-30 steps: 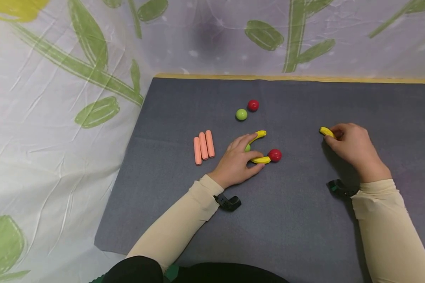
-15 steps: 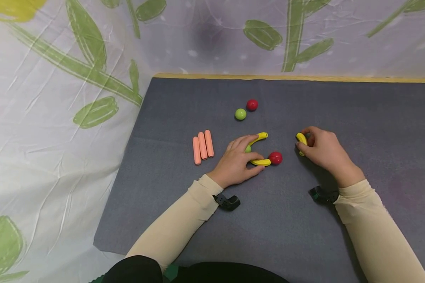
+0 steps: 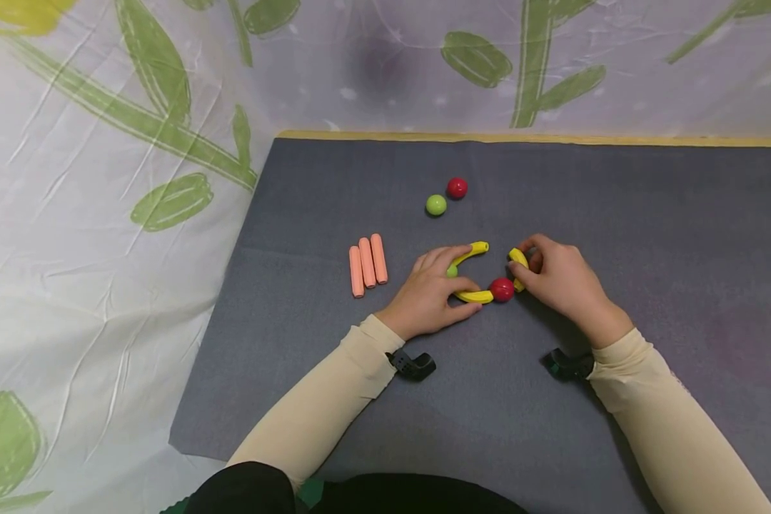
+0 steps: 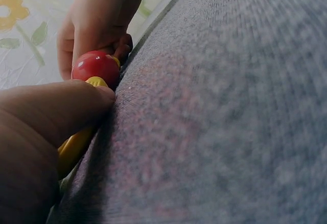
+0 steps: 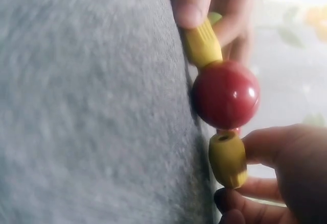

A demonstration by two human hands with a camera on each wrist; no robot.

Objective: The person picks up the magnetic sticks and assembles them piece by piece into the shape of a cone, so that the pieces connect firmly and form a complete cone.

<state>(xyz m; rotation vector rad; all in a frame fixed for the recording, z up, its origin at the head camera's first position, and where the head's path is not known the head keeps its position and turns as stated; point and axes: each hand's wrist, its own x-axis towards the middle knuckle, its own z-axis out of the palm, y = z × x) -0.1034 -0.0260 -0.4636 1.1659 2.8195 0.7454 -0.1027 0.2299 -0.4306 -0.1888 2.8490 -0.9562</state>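
My left hand (image 3: 429, 294) pinches a yellow toy banana (image 3: 475, 297) between thumb and finger on the cloth. Another finger touches the far toy banana (image 3: 479, 248), and a green ball (image 3: 452, 271) shows partly between them, mostly hidden by the hand. A red ball (image 3: 502, 290) sits at the right end of the pinched banana, also seen as a glossy red ball (image 5: 227, 95) in the right wrist view. In my right hand (image 3: 562, 278) a third toy banana (image 5: 228, 160) is gripped by the fingertips, its holed end right beside the red ball.
Three pink sausage-like sticks (image 3: 368, 263) lie side by side left of my left hand. Farther back are a loose green ball (image 3: 435, 205) and a red ball (image 3: 457, 188). A dark grey cloth (image 3: 681, 214) covers the table, with a floral sheet (image 3: 373, 71) behind.
My right hand has moved left with its toy banana, from the right side of the cloth to the red ball, turning it more upright. The left hand has barely moved.
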